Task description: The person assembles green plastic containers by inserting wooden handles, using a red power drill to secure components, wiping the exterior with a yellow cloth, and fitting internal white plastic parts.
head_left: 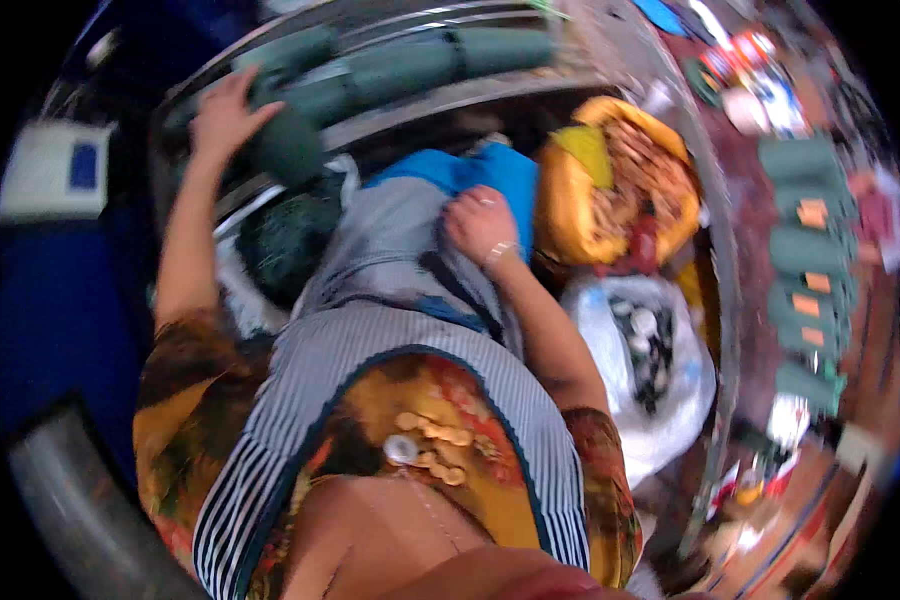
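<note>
Dark green rolled bundles (405, 75), apparently cloth, lie in a row on a ledge in front of me. My left hand (228, 118) is over the left end of this row, thumb and fingers apart. Just below its thumb is another dark green piece (288, 150); whether the hand touches it is blurred. My right hand (480, 222) rests on the blue cloth (505, 175) over my lap, its fingers curled under. Anything inside those fingers is hidden.
To the right stand a yellow sack (560, 205) of orange-brown pieces and a white sack (685, 420) with small dark and pale items. A white bag (255, 310) holding dark green material is by my left leg. Green stacks (805, 250) with orange tags lie far right.
</note>
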Tool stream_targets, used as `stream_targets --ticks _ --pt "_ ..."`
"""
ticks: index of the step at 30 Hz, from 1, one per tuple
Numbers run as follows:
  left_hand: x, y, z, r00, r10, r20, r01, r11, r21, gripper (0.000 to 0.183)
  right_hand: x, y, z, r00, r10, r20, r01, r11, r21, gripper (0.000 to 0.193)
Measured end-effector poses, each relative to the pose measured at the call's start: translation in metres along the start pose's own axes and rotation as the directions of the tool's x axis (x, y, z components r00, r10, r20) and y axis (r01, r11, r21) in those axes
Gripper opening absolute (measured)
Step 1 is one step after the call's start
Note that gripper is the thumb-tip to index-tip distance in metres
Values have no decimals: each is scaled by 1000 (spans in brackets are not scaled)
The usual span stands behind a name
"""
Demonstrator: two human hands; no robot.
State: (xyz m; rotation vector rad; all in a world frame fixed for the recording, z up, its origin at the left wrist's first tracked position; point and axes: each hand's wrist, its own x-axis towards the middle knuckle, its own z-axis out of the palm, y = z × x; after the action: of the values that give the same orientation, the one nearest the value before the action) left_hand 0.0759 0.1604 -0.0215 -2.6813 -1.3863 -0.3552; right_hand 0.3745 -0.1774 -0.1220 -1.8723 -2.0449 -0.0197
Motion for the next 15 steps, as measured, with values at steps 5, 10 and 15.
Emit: stream_targets --ticks 5,10,15 --pt "4 4 -33 996 -62 69 56 995 87 65 -27 -1 -11 986 34 -160 -21 996 84 13" --pt "-14 31 -14 994 -106 40 96 977 192 66 -37 15 -15 953 121 -276 -56 971 231 16" --pt "-3 0 -9 990 50 128 -58 997 57 66 -96 119 -27 483 720 -498 -642 679 357 24"
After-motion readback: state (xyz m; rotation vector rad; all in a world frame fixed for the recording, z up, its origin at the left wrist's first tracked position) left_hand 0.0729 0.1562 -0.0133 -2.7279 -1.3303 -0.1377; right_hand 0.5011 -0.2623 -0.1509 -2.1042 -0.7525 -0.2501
